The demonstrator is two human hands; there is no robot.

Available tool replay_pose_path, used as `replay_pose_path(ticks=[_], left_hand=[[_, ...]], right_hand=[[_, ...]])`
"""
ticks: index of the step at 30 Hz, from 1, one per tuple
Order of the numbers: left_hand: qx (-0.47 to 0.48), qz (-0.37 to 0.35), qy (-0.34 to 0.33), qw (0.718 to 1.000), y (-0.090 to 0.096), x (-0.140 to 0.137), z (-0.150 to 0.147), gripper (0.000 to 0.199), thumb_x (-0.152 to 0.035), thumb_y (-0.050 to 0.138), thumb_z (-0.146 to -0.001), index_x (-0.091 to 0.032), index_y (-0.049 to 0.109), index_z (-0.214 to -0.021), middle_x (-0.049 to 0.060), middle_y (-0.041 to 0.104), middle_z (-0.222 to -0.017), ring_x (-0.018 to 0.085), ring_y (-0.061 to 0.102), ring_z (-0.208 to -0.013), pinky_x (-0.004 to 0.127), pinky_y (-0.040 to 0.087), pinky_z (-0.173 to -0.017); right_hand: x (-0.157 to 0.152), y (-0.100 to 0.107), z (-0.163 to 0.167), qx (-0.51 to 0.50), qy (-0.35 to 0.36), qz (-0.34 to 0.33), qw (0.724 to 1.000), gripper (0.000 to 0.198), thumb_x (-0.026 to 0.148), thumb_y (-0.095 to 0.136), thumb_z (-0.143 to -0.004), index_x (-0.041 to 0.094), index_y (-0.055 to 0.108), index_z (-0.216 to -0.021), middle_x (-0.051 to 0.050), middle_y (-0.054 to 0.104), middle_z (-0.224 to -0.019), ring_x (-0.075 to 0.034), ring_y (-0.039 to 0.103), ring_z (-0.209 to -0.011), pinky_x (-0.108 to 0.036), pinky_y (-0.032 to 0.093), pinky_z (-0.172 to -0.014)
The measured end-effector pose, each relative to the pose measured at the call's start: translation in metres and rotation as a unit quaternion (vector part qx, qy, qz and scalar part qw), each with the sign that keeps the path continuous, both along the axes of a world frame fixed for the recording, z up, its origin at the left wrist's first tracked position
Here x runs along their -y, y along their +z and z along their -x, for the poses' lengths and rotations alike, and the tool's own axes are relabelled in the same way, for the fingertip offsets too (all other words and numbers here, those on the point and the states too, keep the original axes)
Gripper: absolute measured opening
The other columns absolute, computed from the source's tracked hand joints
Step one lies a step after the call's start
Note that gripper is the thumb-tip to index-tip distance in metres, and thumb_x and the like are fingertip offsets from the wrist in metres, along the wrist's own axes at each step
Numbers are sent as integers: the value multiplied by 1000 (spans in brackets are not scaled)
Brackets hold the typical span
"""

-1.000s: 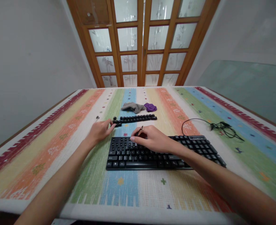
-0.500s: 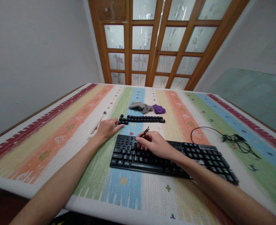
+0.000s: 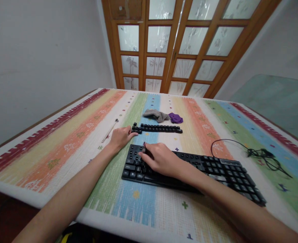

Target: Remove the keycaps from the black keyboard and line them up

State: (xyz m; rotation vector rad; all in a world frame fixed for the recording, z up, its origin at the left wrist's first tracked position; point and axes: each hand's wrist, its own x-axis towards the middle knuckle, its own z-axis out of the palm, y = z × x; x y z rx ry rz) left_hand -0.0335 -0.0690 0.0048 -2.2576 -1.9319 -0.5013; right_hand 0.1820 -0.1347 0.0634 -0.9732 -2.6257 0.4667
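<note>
On your cloth-covered counter (image 3: 70,165), the black keyboard (image 3: 161,179) lies before you. Your right hand (image 3: 163,158) is over its upper left keys (image 3: 131,157), fingers pinched around a small dark tool (image 3: 144,147), mostly hidden. Your left hand (image 3: 121,138) touches loose keycaps (image 3: 161,128) beyond; I cannot tell whether its fingers grip one.

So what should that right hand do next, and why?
Maybe the right hand should gently lift a nearby keycap: its fingers are down at the keyboard's upper left, by bare key sockets, and loose keycaps lie in rows beside the left hand.
</note>
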Motion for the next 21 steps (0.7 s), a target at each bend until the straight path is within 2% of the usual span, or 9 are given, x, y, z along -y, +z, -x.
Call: replay_pose_path(ticks=[3, 7, 12, 16, 18, 21], left_hand=[[4, 7, 6, 1000, 0, -1, 1, 40, -55, 59, -90, -16, 66, -82, 9, 71, -75, 25, 66, -73, 30, 37, -63], [8, 8, 13, 1000, 1, -2, 1, 41, -56, 58, -90, -17, 66, -82, 9, 71, -75, 25, 67, -73, 30, 37, -62], [9, 8, 13, 1000, 2, 0, 1, 40, -56, 59, -90, -17, 65, -83, 9, 71, -76, 25, 66, -73, 30, 38, -63], [2, 0, 26, 1000, 3, 3, 3, 41, -58, 59, -89, -17, 66, -88, 10, 72, -80, 26, 67, -76, 30, 40, -64], [0, 0, 41, 999, 3, 4, 5, 44, -60, 59, -88, -17, 66, -91, 11, 73, -83, 26, 67, -78, 30, 40, -65], [-3, 13, 42, 999, 3, 4, 7, 44, -60, 57, -89, -17, 68, -92, 11, 74, -85, 27, 68, -81, 31, 41, -66]], right_hand=[[-14, 5, -2, -10, -42, 48, 998, 33, 36, 48, -97, 13, 62, -77, -7, 64, -67, -16, 53, -58, -29, 32, -57], [-21, 10, -8, -42, -35, 138, 989, 36, 38, 48, -97, 15, 62, -74, -5, 66, -65, -15, 57, -57, -27, 35, -56], [-27, 4, -9, -77, -33, 191, 978, 33, 37, 48, -96, 16, 60, -73, -4, 67, -63, -13, 59, -55, -26, 41, -57], [-35, -3, -8, -106, -64, 272, 954, 33, 32, 45, -96, 17, 54, -68, -3, 64, -59, -10, 55, -48, -24, 41, -51], [-36, -4, -9, -120, -62, 289, 948, 33, 33, 46, -96, 17, 54, -69, -2, 64, -59, -10, 54, -47, -24, 41, -50], [-34, -2, -13, -135, -48, 273, 951, 34, 36, 47, -96, 17, 56, -69, -2, 64, -60, -10, 55, -50, -24, 42, -54]])
